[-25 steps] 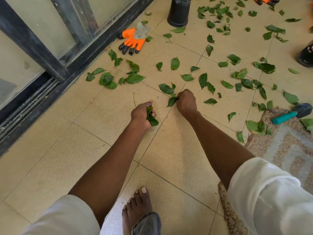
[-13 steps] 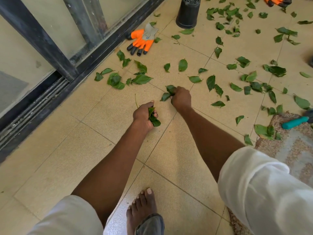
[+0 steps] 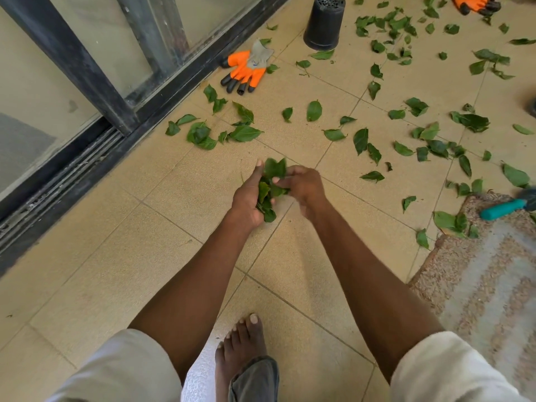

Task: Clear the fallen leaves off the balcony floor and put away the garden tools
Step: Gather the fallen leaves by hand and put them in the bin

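A bunch of green leaves (image 3: 268, 190) sits in the left hand (image 3: 249, 195), whose fingers curl around it above the tiled balcony floor (image 3: 162, 224). The right hand (image 3: 303, 185) pinches the top leaves of that same bunch. More loose leaves (image 3: 361, 139) lie scattered toward the floor's far and right edges. An orange glove (image 3: 246, 69) rests beside the sliding door track (image 3: 66, 169), a black plastic pot (image 3: 324, 23) stands upside down beyond it, and a teal-handled tool (image 3: 503, 208) lies on the rug (image 3: 478, 274) at the right edge.
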